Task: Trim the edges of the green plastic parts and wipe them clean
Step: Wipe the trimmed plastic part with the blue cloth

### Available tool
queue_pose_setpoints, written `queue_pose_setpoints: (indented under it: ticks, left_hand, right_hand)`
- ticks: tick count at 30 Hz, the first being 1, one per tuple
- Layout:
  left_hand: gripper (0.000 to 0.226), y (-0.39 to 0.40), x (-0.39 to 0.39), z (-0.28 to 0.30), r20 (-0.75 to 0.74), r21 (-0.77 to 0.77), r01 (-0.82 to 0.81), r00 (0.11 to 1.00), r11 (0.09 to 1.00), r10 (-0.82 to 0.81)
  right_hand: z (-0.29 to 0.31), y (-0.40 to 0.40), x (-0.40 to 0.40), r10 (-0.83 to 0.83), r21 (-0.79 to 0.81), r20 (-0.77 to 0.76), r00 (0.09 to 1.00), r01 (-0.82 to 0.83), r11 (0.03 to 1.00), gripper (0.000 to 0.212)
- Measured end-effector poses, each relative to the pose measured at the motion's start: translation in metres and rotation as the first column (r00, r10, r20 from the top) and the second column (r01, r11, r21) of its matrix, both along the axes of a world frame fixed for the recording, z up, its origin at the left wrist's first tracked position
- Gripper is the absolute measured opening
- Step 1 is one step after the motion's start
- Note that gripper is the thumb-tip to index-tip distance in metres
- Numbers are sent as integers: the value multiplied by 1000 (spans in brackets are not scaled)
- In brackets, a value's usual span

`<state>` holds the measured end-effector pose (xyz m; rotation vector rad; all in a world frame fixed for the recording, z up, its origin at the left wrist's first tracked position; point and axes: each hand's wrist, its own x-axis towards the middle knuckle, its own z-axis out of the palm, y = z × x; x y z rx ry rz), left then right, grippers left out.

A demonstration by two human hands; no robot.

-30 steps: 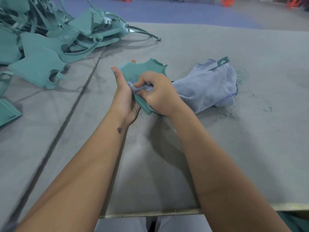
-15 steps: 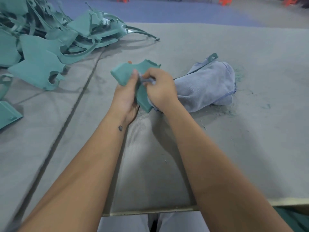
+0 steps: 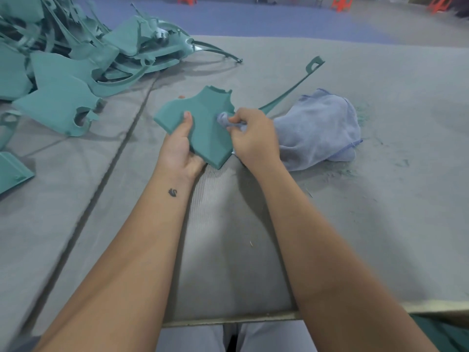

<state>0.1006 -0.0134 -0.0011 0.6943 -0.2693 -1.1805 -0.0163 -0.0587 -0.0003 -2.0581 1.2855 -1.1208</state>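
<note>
Green plastic part [image 3: 203, 128] held above the bench [image 3: 380, 212], left hand [image 3: 179, 151] grip clamped on its left edge, right hand [image 3: 253, 141] pinching blue cloth [image 3: 317, 128] against its face.

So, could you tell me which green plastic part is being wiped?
The flat green plastic panel in the left hand, rubbed with the blue cloth; others lie piled far left.

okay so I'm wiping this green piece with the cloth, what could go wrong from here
The long thin green plastic strip lies on the bunched blue-grey cloth that your right hand pinches; tugging could fling it. Green dust beside the cloth may get picked up and smeared onto the flat green plastic part that your left hand holds.
</note>
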Motion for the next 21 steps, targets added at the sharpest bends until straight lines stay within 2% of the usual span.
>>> queue_pose_setpoints:
  ticks: [3,5,7,12,14,16,18,21]
  left_hand:
    - [32,0,1,-1,-23,-35,31,999,999,-32]
    - [26,0,2,-2,-38,-48,46,998,998,-48]
    - [29,-1,3,-3,-58,-58,39,997,998,-42]
    - [37,-3,2,-3,-145,-119,-31,989,992,13]
    - [41,-2,2,-2,-180,-133,-42,984,990,17]
    - [43,-1,4,-1,-182,-128,-26,983,991,2]
    - [42,-1,7,0,-176,-97,-19,984,995,2]
    - [35,3,8,3,-186,-65,6,982,998,-17]
  right_hand:
    - [-4,-6,-9,-104,-86,-3,995,103,991,8]
    - [-6,-6,-12,-71,-83,49,996,75,994,6]
    - [-4,1,-11,17,-52,107,994,-11,999,7]
    - [0,21,-1,288,-65,44,957,-285,956,4]
    - [1,24,-1,370,-19,71,926,-370,929,5]
    - [1,24,-2,340,9,114,933,-344,939,11]
    - [1,22,-1,237,-13,169,957,-238,971,20]
    - [3,16,-4,79,-53,206,975,-69,996,23]
